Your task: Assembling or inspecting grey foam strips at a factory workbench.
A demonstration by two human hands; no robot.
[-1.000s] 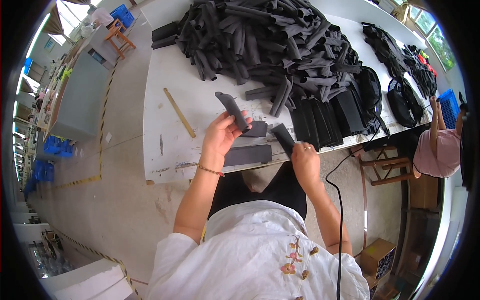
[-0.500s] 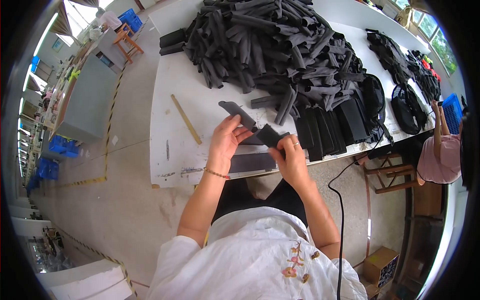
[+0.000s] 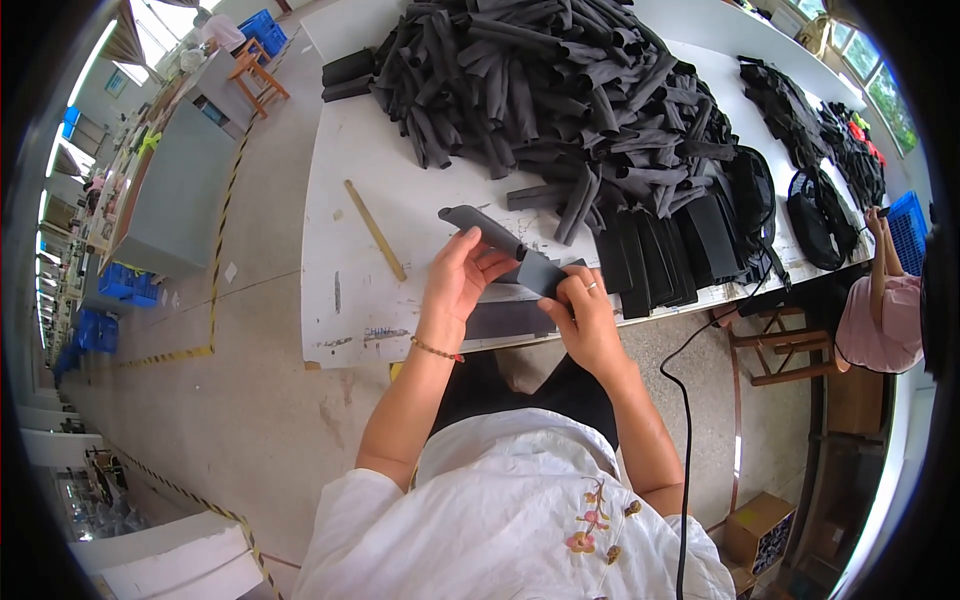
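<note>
My left hand [image 3: 457, 285] pinches a curled dark grey fabric sleeve [image 3: 487, 230], its open end pointing toward my right hand. In my right hand [image 3: 590, 318], closed between thumb and fingers, is a flat dark grey panel [image 3: 541, 273]. The panel's far corner meets the sleeve's end; whether it sits inside or only against it, I cannot tell. Beneath the hands, a dark flat strip [image 3: 500, 320] lies along the table's front edge. Just beyond them a large heap of similar curled sleeves [image 3: 540, 90] covers the back of the table.
Stacked black flat panels [image 3: 640, 265] stand right of my hands. A wooden stick [image 3: 375, 230] lies on the white table [image 3: 335, 200] to the left. Black bags [image 3: 815, 215] lie farther right, near a seated person in pink [image 3: 880, 320]. A black cable [image 3: 687, 420] hangs at my right.
The panel in my right hand has tilted, so its face shows lighter and flatter. The sleeve's end has come closer against it. Both hands keep their hold.
</note>
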